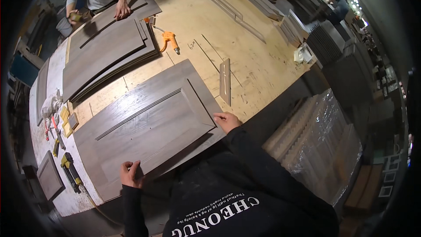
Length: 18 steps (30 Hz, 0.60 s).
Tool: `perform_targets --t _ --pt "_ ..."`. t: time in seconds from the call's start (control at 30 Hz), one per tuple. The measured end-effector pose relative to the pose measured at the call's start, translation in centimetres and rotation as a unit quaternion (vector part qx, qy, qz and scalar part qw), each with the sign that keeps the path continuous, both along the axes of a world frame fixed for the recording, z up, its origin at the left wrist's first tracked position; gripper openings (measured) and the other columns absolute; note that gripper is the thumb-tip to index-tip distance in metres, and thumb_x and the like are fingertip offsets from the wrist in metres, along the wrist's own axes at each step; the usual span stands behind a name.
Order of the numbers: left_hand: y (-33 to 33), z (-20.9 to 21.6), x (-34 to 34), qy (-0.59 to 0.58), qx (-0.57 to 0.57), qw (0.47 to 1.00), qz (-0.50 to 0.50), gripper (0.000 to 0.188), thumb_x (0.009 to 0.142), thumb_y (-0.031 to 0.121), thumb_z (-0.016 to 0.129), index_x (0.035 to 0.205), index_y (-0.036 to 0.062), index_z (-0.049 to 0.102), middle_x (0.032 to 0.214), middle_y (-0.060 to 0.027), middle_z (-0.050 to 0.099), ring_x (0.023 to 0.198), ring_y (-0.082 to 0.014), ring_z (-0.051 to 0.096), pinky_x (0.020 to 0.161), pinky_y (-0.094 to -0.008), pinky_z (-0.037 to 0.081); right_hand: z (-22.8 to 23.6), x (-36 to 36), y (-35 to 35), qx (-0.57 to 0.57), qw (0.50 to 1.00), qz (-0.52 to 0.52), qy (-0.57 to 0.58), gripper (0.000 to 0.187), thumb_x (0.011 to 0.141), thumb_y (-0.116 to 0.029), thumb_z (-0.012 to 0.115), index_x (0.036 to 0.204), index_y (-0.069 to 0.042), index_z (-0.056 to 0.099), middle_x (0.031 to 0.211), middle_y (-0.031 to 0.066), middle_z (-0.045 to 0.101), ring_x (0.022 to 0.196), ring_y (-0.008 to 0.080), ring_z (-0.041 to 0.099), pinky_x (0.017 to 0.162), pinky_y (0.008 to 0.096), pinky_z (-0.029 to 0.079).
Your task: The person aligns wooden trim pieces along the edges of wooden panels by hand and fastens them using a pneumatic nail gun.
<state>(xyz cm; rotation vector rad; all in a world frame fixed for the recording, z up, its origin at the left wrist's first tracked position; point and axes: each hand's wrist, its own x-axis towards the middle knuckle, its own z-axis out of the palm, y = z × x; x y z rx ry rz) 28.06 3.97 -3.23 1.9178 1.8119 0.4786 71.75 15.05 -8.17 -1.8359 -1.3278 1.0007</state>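
Pale tabletop (258, 70), grey panel (153, 122), left grip (134, 169) and right grip (222, 120) at its near side, hold unclear

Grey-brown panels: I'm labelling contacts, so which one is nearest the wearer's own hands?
The large panel with the left hand and right hand at it; the others, like the stacked panels beside the orange pistol-grip tool, lie farther off.

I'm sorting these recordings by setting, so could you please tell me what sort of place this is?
It looks like a woodworking or cabinet workshop: a grey-brown framed panel lies on a large worktable, more panels are stacked beyond it, and an orange pistol-shaped tool lies beside them.
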Motion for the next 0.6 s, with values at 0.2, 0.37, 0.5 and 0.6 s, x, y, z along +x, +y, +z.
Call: perform_targets --t 0.2,0.37,0.5,0.6 --pt "3.1 -2.0 1.3 0.052 0.027 0.995 -0.076 0.066 0.05 0.006 0.078 0.113 0.0138 0.059 0.104 -0.0154 0.048 0.098 -0.0327 0.049 0.082 -0.0404 0.044 0.0 -0.4 0.2 -0.084 0.995 0.027 -0.042 0.024 0.079 -0.03 0.067 0.094 -0.012 0.072 0.09 0.0095 0.069 0.084 0.0234 0.066 0.076 0.0315 0.05" --pt "4.0 -2.6 2.5 0.074 0.022 0.993 -0.085 0.064 0.051 0.008 0.079 0.112 0.0151 0.061 0.101 -0.014 0.049 0.095 -0.0314 0.049 0.081 -0.0402 0.044 1.2 -1.3 -0.3 -0.08 0.996 0.014 -0.044 0.028 0.078 -0.032 0.068 0.096 -0.011 0.072 0.09 0.011 0.069 0.083 0.0219 0.066 0.076 0.0304 0.049" --pt "3.9 -2.6 2.8 0.066 0.038 0.995 -0.066 0.061 0.052 0.012 0.081 0.11 0.0156 0.063 0.096 -0.0117 0.051 0.091 -0.0302 0.048 0.079 -0.0403 0.043 1.7 -1.2 -0.8 -0.079 0.996 0.005 -0.049 0.031 0.079 -0.034 0.067 0.097 -0.01 0.071 0.089 0.0113 0.069 0.083 0.0203 0.066 0.074 0.0294 0.049" --pt "3.9 -2.6 3.2 0.075 0.035 0.995 -0.06 0.06 0.052 0.014 0.082 0.109 0.0161 0.063 0.095 -0.0109 0.051 0.09 -0.0298 0.048 0.078 -0.0405 0.042 1.4 -0.5 -1.2 -0.078 0.996 0.009 -0.046 0.029 0.077 -0.031 0.069 0.097 -0.011 0.071 0.091 0.0108 0.069 0.085 0.0241 0.065 0.076 0.0321 0.05"
